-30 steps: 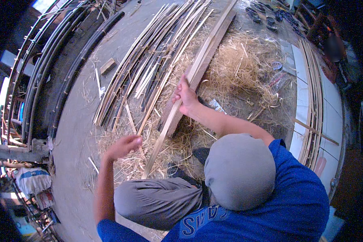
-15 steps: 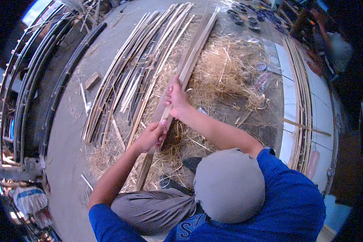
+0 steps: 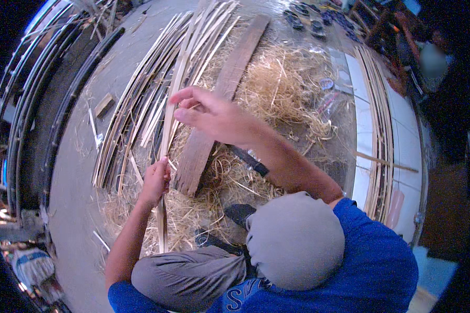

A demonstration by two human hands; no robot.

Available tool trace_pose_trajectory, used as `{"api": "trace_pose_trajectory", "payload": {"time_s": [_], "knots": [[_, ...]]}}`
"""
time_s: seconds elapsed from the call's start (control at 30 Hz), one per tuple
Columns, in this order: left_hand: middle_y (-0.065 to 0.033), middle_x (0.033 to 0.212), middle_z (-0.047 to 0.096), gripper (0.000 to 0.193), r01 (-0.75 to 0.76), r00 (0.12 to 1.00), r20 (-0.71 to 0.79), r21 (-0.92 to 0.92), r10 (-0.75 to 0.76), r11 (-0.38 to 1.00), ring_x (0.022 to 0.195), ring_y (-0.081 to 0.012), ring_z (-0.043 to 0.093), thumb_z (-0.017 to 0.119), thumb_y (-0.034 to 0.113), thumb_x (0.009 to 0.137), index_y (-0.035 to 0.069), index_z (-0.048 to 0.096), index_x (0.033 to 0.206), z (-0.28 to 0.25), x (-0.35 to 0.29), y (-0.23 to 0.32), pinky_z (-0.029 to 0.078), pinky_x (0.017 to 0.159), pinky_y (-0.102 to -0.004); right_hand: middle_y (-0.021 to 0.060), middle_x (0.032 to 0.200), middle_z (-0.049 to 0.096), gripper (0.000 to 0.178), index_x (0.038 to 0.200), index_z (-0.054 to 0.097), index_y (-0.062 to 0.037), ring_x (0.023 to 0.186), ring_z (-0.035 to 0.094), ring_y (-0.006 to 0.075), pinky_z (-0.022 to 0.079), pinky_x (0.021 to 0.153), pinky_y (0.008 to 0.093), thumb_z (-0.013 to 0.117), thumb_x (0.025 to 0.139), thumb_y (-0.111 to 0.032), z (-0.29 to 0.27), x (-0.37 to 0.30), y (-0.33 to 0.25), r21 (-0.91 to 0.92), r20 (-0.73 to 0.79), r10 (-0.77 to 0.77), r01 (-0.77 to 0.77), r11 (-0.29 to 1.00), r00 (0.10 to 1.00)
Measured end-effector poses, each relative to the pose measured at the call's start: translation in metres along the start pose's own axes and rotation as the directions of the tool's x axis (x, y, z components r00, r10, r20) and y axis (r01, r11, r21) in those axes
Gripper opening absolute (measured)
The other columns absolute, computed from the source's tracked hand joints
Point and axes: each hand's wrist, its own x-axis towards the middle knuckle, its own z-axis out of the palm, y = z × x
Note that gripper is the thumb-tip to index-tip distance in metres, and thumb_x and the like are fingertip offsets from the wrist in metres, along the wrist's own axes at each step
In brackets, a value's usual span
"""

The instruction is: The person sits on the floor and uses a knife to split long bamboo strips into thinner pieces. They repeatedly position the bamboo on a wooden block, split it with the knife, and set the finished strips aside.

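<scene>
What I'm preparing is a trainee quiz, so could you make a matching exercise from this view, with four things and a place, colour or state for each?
Things
1. Left hand
2. Plank
3. Shavings
4. Footwear

Descriptions
A. Pale yellow, in a tangled heap
B. Dark, near the top edge of the view
C. Closed around a strip
D. Brown, long and flat

Pairs: 1-C, 2-D, 3-A, 4-B

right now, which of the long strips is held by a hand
The pale strip in the left hand, its lower end near the bent knee; the other strips lie on the floor or on the white tiles.
</scene>
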Motion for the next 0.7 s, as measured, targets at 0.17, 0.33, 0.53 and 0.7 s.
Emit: {"api": "trace_pose_trajectory", "payload": {"time_s": [0.17,0.33,0.53,0.7], "knots": [[0.0047,0.052,0.039,0.042,-0.013,0.995,-0.093,0.073,0.02,0.997,0.039,-0.0081,0.034,0.046,0.045,0.095,0.013,0.047,0.068,-0.014,0.014,-0.038,0.028,0.036,-0.0244,0.0056,0.084,0.057,0.028,0.106,0.057,-0.0003,0.076,0.053,0.011,0.043,0.071,0.0228,0.055,0.093,-0.025,-0.007,-0.061,-0.13,0.179,0.275,-0.684,0.663,0.727,0.675],[0.0043,0.053,0.041,0.043,0.014,1.0,-0.023,0.133,-0.011,0.991,0.04,-0.0085,0.036,0.046,0.045,0.095,0.012,0.048,0.067,0.004,0.018,-0.034,0.03,0.037,-0.025,0.005,0.08,0.055,0.027,0.101,0.055,-0.0011,0.073,0.052,0.0115,0.043,0.068,0.0234,0.053,0.094,-0.027,-0.001,-0.076,-0.14,0.115,0.333,-0.763,0.779,0.616,0.554],[0.0051,0.053,0.039,0.044,0.019,1.0,0.007,0.278,-0.022,0.96,0.043,-0.007,0.036,0.044,0.043,0.097,0.012,0.047,0.065,-0.007,0.01,-0.043,0.031,0.039,-0.026,0.0042,0.076,0.052,0.026,0.095,0.053,-0.0021,0.069,0.051,0.012,0.043,0.065,0.0241,0.052,0.095,-0.028,-0.004,-0.081,-0.121,0.179,0.357,-0.776,0.778,0.603,0.52],[0.0047,0.055,0.042,0.045,-0.098,0.994,0.077,0.33,0.076,0.939,0.045,-0.0065,0.037,0.046,0.043,0.097,0.011,0.049,0.065,0.002,0.017,-0.034,0.03,0.042,-0.0258,0.0036,0.072,0.05,0.027,0.09,0.052,-0.0029,0.066,0.05,0.0125,0.043,0.063,0.0248,0.051,0.096,-0.029,-0.004,-0.086,-0.123,0.171,0.358,-0.775,0.78,0.602,0.521]]}}
